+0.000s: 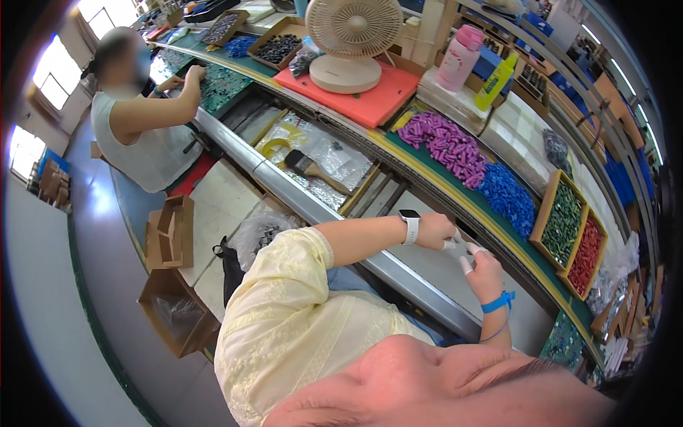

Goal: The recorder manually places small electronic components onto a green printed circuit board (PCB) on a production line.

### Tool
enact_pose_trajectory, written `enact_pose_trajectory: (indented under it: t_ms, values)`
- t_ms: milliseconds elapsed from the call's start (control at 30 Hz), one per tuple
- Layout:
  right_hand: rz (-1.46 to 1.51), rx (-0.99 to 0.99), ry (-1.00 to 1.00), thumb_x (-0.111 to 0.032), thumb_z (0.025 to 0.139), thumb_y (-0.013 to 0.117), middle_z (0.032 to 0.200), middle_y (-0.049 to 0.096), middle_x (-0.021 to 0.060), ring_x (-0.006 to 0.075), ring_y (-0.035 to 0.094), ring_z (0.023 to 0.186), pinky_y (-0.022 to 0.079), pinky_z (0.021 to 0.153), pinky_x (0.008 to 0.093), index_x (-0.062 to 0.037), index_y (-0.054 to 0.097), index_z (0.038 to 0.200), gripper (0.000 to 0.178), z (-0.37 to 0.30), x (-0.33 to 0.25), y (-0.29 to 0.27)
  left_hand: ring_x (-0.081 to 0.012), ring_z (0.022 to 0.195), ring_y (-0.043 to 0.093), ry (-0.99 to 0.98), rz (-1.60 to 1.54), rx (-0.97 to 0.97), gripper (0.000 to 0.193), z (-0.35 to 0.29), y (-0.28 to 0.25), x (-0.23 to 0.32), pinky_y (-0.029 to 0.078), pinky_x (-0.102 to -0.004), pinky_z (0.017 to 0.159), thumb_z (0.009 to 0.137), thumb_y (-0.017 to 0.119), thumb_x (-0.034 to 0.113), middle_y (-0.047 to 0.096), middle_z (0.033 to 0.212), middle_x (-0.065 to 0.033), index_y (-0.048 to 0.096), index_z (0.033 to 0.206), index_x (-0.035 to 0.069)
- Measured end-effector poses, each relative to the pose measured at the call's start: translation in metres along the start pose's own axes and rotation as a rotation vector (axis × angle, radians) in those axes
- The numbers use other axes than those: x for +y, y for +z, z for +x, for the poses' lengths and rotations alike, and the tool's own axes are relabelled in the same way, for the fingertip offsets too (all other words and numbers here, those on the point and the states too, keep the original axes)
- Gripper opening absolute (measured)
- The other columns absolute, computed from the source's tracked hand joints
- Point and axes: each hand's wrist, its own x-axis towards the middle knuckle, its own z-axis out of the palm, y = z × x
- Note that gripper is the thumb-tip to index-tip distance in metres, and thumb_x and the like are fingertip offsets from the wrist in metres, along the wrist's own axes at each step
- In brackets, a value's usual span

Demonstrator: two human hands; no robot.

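Observation:
My left hand [436, 232], with a white watch at its wrist, is bent inward with its fingers curled together. Opposite it, close to its fingertips, is my right hand [486, 274], with a blue band [499, 302] on the wrist. White covers show on some fingertips of both hands. The fingers of each hand are drawn in as in a pinch; anything held between them is too small to make out. Both hands are above a pale grey surface [427, 217] at the bench. Blue small parts [506, 197] and purple cylindrical parts [448, 148] lie in heaps beyond the hands.
Boxes of green parts [561, 219] and red parts [585, 257] stand at the right. An open drawer [359, 203] holds a brush [313, 169] and tape [276, 148]. A fan [356, 35] stands on a red board [384, 99]. A co-worker [146, 121] sits at the left.

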Motion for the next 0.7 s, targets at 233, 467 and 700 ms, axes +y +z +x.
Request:
enact_pose_trajectory:
  t_ms: [233,467,700]
  values:
    - [0.191,-0.18,-0.03,-0.013,0.073,0.066,0.079,0.061,0.0154,0.0273,0.061,0.068,0.049,0.06,0.0358,-0.0032,0.062,0.096,0.025,-0.009,0.024,0.026,-0.0322,0.066,0.059,-0.021,0.217,0.012,0.031,0.002,-0.002,0.009,0.047,-0.0439,0.058,0.079,0.057,0.034,0.061,0.068,-0.0122,0.06,0.068,0.005]
    - [0.305,-0.155,-0.024,-0.011,0.074,0.065,0.081,0.061,0.0178,0.0292,0.061,0.07,0.049,0.063,0.035,-0.0017,0.062,0.096,0.024,-0.007,0.035,0.022,-0.0321,0.064,0.059,-0.026,0.222,0.06,0.028,0.001,-0.005,0.013,0.047,-0.0426,0.058,0.078,0.058,0.032,0.06,0.066,-0.0123,0.062,0.07,0.006]
    - [0.341,-0.206,0.076,-0.01,0.076,0.065,0.084,0.062,0.0185,0.0276,0.063,0.075,0.05,0.067,0.033,0.0001,0.062,0.098,0.025,-0.002,0.033,0.02,-0.0315,0.065,0.059,-0.029,0.156,0.22,0.024,-0.001,-0.01,0.014,0.047,-0.0422,0.058,0.078,0.058,0.03,0.061,0.068,-0.0122,0.065,0.077,0.007]
